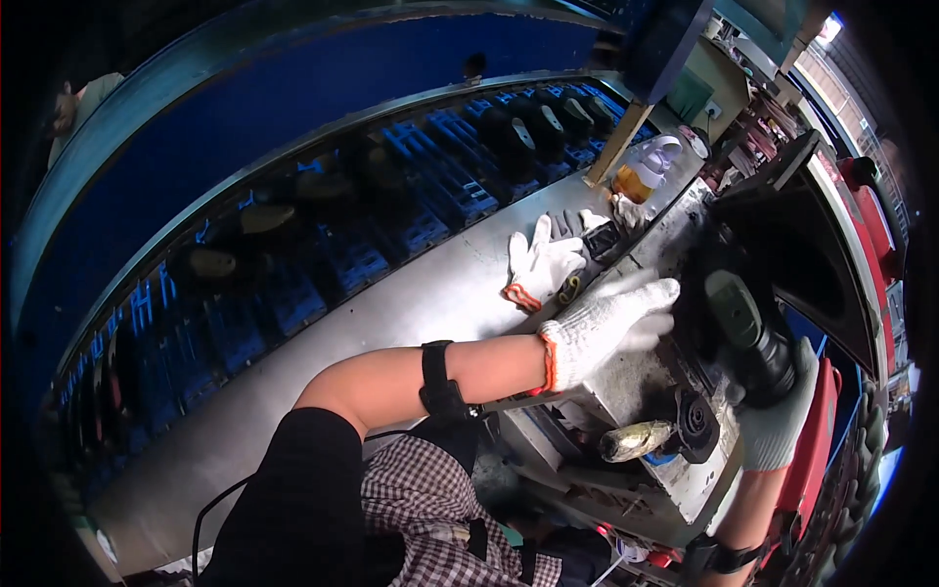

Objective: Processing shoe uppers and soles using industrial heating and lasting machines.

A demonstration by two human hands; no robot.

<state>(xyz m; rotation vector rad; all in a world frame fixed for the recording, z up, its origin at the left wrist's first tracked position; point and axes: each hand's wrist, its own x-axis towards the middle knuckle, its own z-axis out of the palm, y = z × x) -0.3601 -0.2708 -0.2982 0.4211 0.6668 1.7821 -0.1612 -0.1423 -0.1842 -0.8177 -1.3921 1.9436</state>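
Observation:
My right hand, in a white knit glove, is closed around a black shoe on a last; a grey-green oval end with a small hole shows on it. Also gloved, my left hand reaches towards the shoe with its fingers stretched out and slightly blurred. Nothing shows in it, and a gap separates it from the shoe. Below the hands, on a worn metal bench, lies a tool with a yellowish wrapped handle beside a dark round part.
A spare white glove with an orange cuff lies on the metal ledge. Further along stands a bottle of amber liquid. Beyond the ledge, a blue-lit conveyor carries several dark shoes. A dark machine opening is at right.

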